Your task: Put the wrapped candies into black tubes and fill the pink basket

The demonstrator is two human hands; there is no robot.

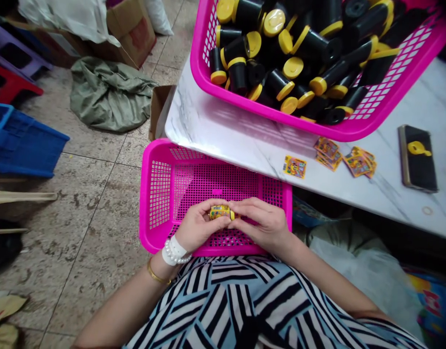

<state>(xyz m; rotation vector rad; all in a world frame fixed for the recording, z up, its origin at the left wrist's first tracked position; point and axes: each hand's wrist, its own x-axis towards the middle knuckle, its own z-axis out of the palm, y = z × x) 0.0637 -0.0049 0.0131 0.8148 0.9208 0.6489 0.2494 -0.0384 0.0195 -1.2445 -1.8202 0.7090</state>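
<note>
Between my two hands is a small canister (220, 212) with a yellow printed label around it and a yellow cap at its right end. My left hand (199, 222) grips its left part, thumb below and fingers above. My right hand (264, 220) closes its fingertips on the capped end. Both hands are over a pink plastic basket (146, 194) in front of my lap. On the marble-patterned table (223, 128), a single printed sticker (294, 166) lies near the edge, with small piles of similar stickers (328, 153) to its right.
A large pink basket (245, 104) on the table holds many black canisters with yellow caps (238, 72). A phone (417, 157) with a yellow piece on it lies at the right. Left on the floor are a blue crate (30, 140), a grey-green sack (112, 94) and cardboard boxes (130, 29).
</note>
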